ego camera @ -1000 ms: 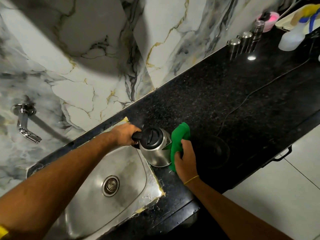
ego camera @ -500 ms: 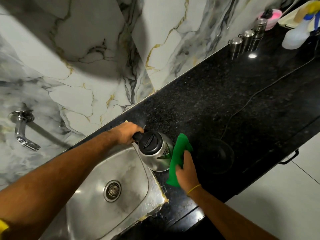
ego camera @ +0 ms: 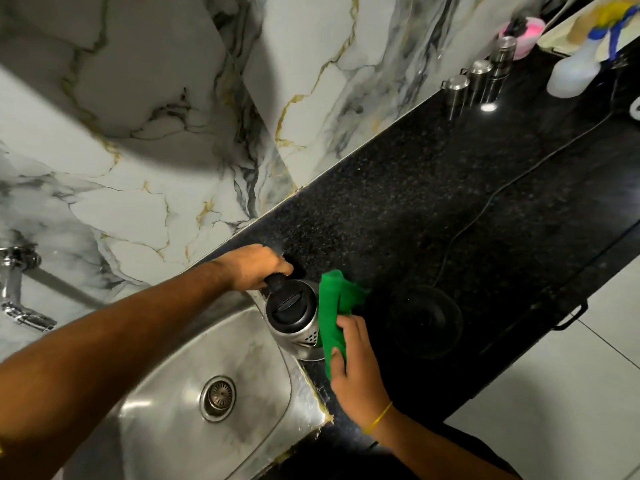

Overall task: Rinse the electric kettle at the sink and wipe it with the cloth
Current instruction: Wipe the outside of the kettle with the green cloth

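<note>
The left hand (ego camera: 254, 266) has its grip wrapped around the kettle (ego camera: 294, 315) handle (lid shut); the right hand (ego camera: 353, 368) presses the green cloth (ego camera: 332, 317) against its side.

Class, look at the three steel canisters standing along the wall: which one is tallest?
The steel canister farthest from the sink, beside the pink tub; the two nearer ones are shorter.

Quick count: one steel kettle (ego camera: 293, 315), one green cloth (ego camera: 333, 315), one sink (ego camera: 194, 393), one tap (ego camera: 17, 289), three steel canisters (ego camera: 479, 81) at 1 o'clock, one spray bottle (ego camera: 575, 69), one kettle base (ego camera: 425, 322).
</note>
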Action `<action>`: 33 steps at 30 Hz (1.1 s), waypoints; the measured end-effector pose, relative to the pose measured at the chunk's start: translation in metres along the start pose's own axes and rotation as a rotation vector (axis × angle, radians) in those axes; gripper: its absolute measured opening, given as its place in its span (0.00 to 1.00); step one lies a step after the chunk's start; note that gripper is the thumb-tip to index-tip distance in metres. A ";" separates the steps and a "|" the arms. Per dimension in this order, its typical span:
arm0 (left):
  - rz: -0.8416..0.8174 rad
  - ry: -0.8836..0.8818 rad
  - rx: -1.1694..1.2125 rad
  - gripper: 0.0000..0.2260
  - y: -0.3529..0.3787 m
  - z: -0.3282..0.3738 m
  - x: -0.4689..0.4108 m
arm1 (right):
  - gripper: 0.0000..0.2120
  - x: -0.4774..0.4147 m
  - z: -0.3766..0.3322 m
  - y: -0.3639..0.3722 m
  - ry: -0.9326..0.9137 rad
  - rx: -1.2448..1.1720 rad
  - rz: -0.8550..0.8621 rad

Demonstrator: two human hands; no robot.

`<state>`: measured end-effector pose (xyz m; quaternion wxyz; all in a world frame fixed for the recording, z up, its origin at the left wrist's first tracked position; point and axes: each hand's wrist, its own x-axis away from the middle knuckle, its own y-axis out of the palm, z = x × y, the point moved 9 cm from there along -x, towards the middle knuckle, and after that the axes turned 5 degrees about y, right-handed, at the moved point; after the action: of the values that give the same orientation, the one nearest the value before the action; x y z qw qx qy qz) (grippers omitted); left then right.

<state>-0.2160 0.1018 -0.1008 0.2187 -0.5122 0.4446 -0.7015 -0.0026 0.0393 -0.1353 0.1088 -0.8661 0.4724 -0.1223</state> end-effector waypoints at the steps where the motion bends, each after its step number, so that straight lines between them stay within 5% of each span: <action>1: -0.001 0.035 -0.028 0.09 -0.001 0.002 -0.003 | 0.26 0.007 0.007 0.005 0.027 0.016 -0.029; 6: 0.013 0.189 -0.127 0.09 -0.006 0.009 -0.014 | 0.35 0.016 0.045 0.022 0.279 -0.013 -0.128; 12: 0.084 0.381 -0.334 0.05 -0.016 0.021 -0.026 | 0.20 0.010 0.074 0.020 0.549 -0.170 -0.083; 18: 0.104 0.496 -0.489 0.02 -0.022 0.031 -0.035 | 0.17 -0.009 0.086 0.022 0.674 -0.341 -0.031; 22: 0.117 0.544 -0.531 0.02 -0.024 0.035 -0.035 | 0.22 -0.038 0.065 0.017 0.547 -0.307 -0.009; 29: 0.152 0.579 -0.581 0.05 -0.027 0.039 -0.035 | 0.27 -0.023 -0.009 0.023 -0.015 -0.015 -0.060; 33: 0.173 0.593 -0.558 0.01 -0.024 0.039 -0.034 | 0.27 0.005 0.006 0.045 -0.063 0.115 -0.149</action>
<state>-0.1638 0.1240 -0.0948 -0.0078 -0.2885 0.7028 -0.6503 -0.0336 0.0116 -0.1536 0.1638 -0.8945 0.3953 -0.1298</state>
